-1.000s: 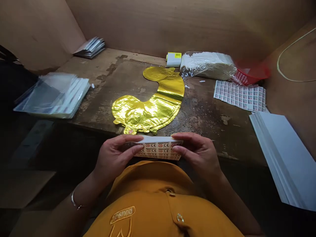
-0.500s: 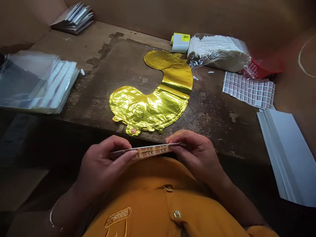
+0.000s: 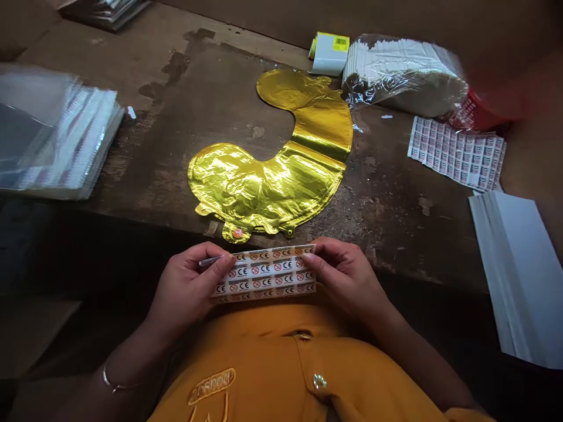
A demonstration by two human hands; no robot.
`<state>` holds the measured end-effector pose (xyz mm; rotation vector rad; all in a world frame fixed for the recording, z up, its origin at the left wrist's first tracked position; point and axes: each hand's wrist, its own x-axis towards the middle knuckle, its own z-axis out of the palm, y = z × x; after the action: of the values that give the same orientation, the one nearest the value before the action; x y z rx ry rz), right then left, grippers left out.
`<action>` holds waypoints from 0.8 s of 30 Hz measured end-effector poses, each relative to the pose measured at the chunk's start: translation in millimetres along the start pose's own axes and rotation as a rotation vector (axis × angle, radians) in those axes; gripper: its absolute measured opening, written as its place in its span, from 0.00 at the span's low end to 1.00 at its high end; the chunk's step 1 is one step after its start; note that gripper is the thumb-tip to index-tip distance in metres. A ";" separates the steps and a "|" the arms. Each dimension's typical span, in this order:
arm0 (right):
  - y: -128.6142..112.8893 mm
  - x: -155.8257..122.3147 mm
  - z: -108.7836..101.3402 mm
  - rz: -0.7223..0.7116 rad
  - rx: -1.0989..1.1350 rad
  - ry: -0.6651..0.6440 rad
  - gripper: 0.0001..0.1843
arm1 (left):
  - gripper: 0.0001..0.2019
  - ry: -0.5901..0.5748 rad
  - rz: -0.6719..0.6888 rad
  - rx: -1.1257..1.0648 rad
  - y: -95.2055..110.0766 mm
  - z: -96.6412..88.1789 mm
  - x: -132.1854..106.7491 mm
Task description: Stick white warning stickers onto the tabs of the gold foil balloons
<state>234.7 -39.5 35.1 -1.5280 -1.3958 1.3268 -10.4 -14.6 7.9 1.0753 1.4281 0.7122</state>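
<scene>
Your left hand (image 3: 196, 281) and right hand (image 3: 341, 269) pinch the CE-printed sticker sheet (image 3: 266, 275) before the worktop's (image 3: 387, 205) near edge, its visible rows apparently complete. At that edge, a tab (image 3: 229, 231) of the flat gold foil shape (image 3: 272, 181) already bears an orange dot (image 3: 238, 233); no other shows.

We count two hands (image 3: 182, 287) (image 3: 352, 275), two sticker lots (image 3: 264, 272) (image 3: 457, 152), one balloon (image 3: 281, 176), one roll (image 3: 332, 55), one basket (image 3: 479, 114), one bag (image 3: 400, 73), two stacks (image 3: 65, 140) (image 3: 108, 10) by the tabletop's (image 3: 220, 117) left edge, one by its right.

An embroidered orange shirt (image 3: 264, 366) is worn with a silver bracelet (image 3: 106, 380).
</scene>
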 end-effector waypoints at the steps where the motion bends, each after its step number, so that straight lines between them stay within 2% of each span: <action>1: 1.2 0.1 0.7 -0.003 -0.010 -0.010 0.12 | 0.13 0.019 0.019 0.027 -1.7 -1.4 0.8; 4: 3.6 0.8 1.9 -0.040 -0.048 0.047 0.12 | 0.15 0.022 0.062 0.093 -2.8 -6.7 1.1; 6: 4.5 1.3 3.0 -0.070 -0.072 0.115 0.11 | 0.15 0.078 0.171 0.195 2.2 -9.6 -2.5; 7: 5.0 1.5 3.9 -0.087 -0.084 0.128 0.10 | 0.14 0.131 0.267 0.289 6.8 -10.1 -5.5; 8: 5.4 1.5 5.3 -0.109 -0.098 0.127 0.09 | 0.15 0.232 0.408 0.416 12.7 -9.6 -8.9; 9: 5.9 1.4 7.1 -0.136 -0.113 0.114 0.08 | 0.18 0.283 0.554 0.584 19.4 -8.3 -12.0; 11: 6.7 1.0 10.9 -0.198 -0.141 0.079 0.06 | 0.23 0.277 0.832 0.825 33.0 -3.3 -15.3; 12: 6.9 0.7 12.4 -0.222 -0.154 0.067 0.06 | 0.23 0.208 0.892 0.886 38.8 -0.2 -14.7; 13: 6.8 0.6 13.2 -0.239 -0.163 0.059 0.05 | 0.19 0.106 0.912 0.917 43.3 2.9 -12.5; 15: 5.3 1.3 12.5 -0.242 -0.180 0.029 0.06 | 0.07 -0.100 0.869 0.893 48.5 7.9 -5.0; 17: 1.9 3.3 9.1 -0.200 -0.189 -0.044 0.04 | 0.05 -0.234 0.805 0.843 49.5 10.7 3.4; 20: -4.8 7.4 3.6 -0.129 -0.180 -0.137 0.08 | 0.05 -0.334 0.760 0.797 48.2 11.8 11.2; 24: -9.4 8.9 3.6 -0.114 -0.219 -0.134 0.07 | 0.08 -0.395 0.715 0.788 48.2 10.0 12.2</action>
<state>227.8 -29.6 40.9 -1.4938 -1.7351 1.2599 10.4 13.9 44.3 2.2659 0.9571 0.3591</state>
